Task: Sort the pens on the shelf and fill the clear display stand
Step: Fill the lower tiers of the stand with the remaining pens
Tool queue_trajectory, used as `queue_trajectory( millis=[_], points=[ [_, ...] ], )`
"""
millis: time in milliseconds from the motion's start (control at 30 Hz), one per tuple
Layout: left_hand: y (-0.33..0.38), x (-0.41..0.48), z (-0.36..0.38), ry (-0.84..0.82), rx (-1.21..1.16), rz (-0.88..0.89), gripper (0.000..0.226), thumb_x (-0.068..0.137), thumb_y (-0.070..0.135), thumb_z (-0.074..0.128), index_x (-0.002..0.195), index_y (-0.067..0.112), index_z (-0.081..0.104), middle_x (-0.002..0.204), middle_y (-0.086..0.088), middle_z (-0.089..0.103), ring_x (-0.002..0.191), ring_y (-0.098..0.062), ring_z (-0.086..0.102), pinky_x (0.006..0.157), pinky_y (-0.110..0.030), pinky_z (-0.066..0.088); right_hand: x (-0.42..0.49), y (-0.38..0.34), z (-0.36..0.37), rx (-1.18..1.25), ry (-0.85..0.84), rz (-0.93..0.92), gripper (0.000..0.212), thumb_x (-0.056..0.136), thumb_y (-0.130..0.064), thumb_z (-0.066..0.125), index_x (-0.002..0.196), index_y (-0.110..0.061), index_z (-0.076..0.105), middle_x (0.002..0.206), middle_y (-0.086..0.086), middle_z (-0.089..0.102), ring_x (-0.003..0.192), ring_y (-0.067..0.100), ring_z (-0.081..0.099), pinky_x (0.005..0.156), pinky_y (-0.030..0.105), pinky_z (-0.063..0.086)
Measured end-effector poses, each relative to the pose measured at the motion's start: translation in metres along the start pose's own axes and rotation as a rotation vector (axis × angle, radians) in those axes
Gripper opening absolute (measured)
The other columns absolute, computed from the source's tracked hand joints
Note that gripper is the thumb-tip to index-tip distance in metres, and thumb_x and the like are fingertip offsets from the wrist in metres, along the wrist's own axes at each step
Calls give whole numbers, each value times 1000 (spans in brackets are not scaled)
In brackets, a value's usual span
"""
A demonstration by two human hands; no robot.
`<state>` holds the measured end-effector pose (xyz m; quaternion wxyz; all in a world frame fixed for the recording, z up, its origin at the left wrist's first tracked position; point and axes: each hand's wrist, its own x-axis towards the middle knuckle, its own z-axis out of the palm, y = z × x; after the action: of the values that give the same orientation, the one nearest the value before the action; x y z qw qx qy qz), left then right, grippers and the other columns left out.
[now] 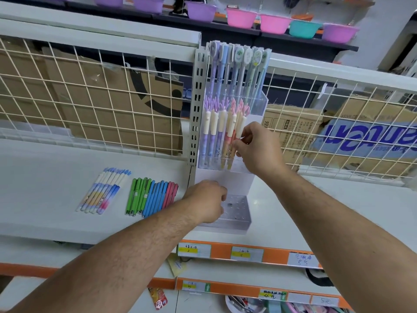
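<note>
A clear tiered display stand (242, 177) stands on the white shelf (67, 172). Its top tier holds tall pastel pens (239, 71); its middle tier holds cream-capped pens with purple and pink tops (214, 129). My right hand (255, 150) pinches a pink cream-capped pen (234, 141) at the right of the middle tier. My left hand (206, 201) rests with curled fingers against the stand's low front tier (239, 211), which holds no pens. Whether it grips the stand I cannot tell. To the left lie a row of pastel gradient pens (101, 190) and a row of green, blue and pink pens (151, 196).
A wire grid (94, 98) backs the shelf, with cardboard boxes (352, 134) behind it. A slotted metal upright (196, 105) stands just left of the stand. Plastic basins (241, 18) line a higher shelf. Price labels (247, 254) run along the orange front edge.
</note>
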<state>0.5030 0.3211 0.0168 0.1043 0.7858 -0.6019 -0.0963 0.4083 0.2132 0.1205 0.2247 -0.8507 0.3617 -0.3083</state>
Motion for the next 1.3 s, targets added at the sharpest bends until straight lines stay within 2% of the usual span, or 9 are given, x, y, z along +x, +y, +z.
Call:
queue_trajectory(
  millis=[133, 233, 333, 500, 633, 800, 1000, 1167, 1300],
  points=[
    [0, -1, -1, -6, -9, -11, 30, 91, 33, 64, 120, 26, 63, 122, 3, 57, 113, -19, 50, 90, -33, 48, -11, 10, 4, -34, -4, 13, 21, 92, -29, 72, 107, -16, 64, 78, -14, 59, 79, 16, 64, 71, 36, 57],
    [-1, -4, -3, 46, -125, -59, 29, 89, 36, 64, 115, 25, 65, 117, 4, 62, 107, -18, 57, 88, -34, 51, -22, 19, 4, -71, -2, 17, 15, 90, -32, 70, 95, -19, 65, 76, -14, 61, 79, 16, 62, 70, 36, 55],
    [-3, -10, -6, 182, -229, -117, 25, 90, 35, 64, 111, 23, 67, 111, 4, 65, 100, -14, 59, 85, -30, 51, -34, 28, 6, -173, -146, 2, 10, 90, -32, 64, 90, -23, 67, 79, -10, 66, 80, 17, 63, 69, 35, 55],
    [-9, -24, -9, 255, -255, -189, 21, 89, 35, 64, 107, 24, 66, 105, 7, 62, 96, -12, 58, 83, -32, 52, -52, 42, 20, -281, -349, -28, 18, 88, -38, 60, 101, -26, 67, 95, -6, 70, 88, 21, 64, 75, 35, 56],
    [-18, -35, -7, 281, -249, -238, 20, 88, 37, 65, 104, 25, 66, 100, 9, 62, 93, -13, 58, 82, -34, 53, -58, 42, 33, -255, -398, -45, 26, 90, -40, 64, 111, -26, 67, 103, -5, 70, 93, 20, 64, 79, 34, 55],
    [-37, -45, -10, 284, -246, -256, 15, 87, 32, 65, 99, 23, 68, 93, 8, 60, 89, -15, 58, 80, -35, 53, -60, 24, 49, -225, -440, -67, 28, 91, -40, 65, 115, -25, 67, 107, -6, 69, 98, 19, 63, 82, 34, 54],
    [-85, -62, -17, 292, -276, -261, 2, 86, 26, 65, 87, 24, 65, 89, 8, 61, 77, -14, 61, 72, -33, 55, -58, -14, 91, -216, -475, -74, 24, 92, -40, 65, 110, -24, 67, 105, -4, 69, 100, 22, 63, 85, 36, 54],
    [-156, -85, -29, 262, -245, -301, 8, 87, 29, 65, 91, 23, 66, 90, 7, 64, 86, -15, 61, 77, -34, 52, -59, -65, 148, -210, -474, -67, 18, 88, -36, 67, 101, -24, 68, 99, -1, 71, 94, 23, 66, 80, 37, 56],
    [-224, -101, -38, 247, -218, -368, 10, 86, 29, 62, 85, 20, 65, 78, 4, 67, 77, -15, 63, 67, -27, 51, -58, -103, 194, -213, -500, -45, 18, 88, -35, 65, 101, -23, 67, 97, -3, 69, 89, 22, 65, 77, 36, 57]
  ],
)
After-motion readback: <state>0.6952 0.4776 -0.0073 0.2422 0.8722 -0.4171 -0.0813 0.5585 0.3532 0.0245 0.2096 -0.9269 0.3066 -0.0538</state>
